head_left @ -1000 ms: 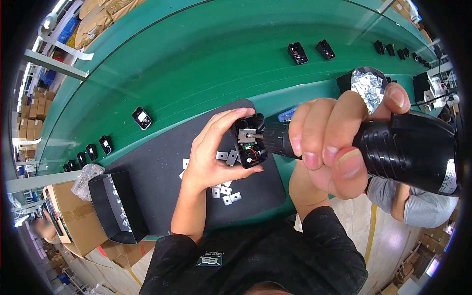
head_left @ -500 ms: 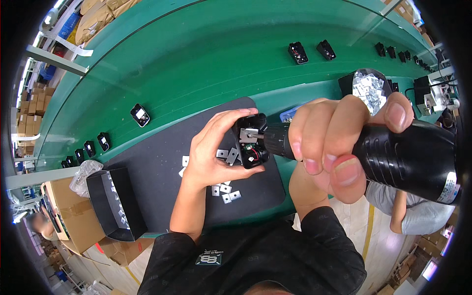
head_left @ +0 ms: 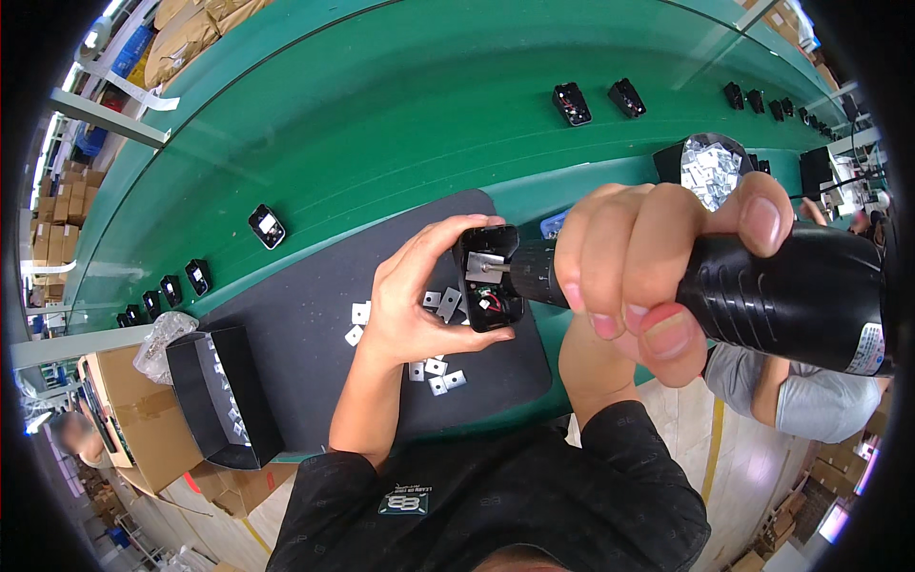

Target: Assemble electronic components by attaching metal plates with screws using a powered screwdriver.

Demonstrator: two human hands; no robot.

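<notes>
My left hand (head_left: 410,296) is closed around a small black plastic housing (head_left: 471,310), fingers along its far end and thumb at its near end. Inside the housing lie a square metal plate (head_left: 479,266) and a small green circuit board with red wires (head_left: 489,302). My right hand (head_left: 639,272) grips a black electric screwdriver (head_left: 762,296) held level, its tip pointing left. The screwdriver's bit (head_left: 497,268) reaches the middle of the metal plate. Several loose metal plates (head_left: 446,303) with holes lie on the dark mat (head_left: 315,334) beneath and beside my left hand.
Black housings (head_left: 267,227) sit in a row along the green belt (head_left: 381,124), left and right. An open black box (head_left: 195,400) with plates stands left, beside a cardboard carton (head_left: 148,410). A bin of metal plates (head_left: 710,172) is at right, near a seated co-worker's grey sleeve (head_left: 820,400).
The housings on the belt have shifted slightly to the left. My hands keep nearly the same position, with the bit still at the plate. The co-worker's arm at the right has moved a little.
</notes>
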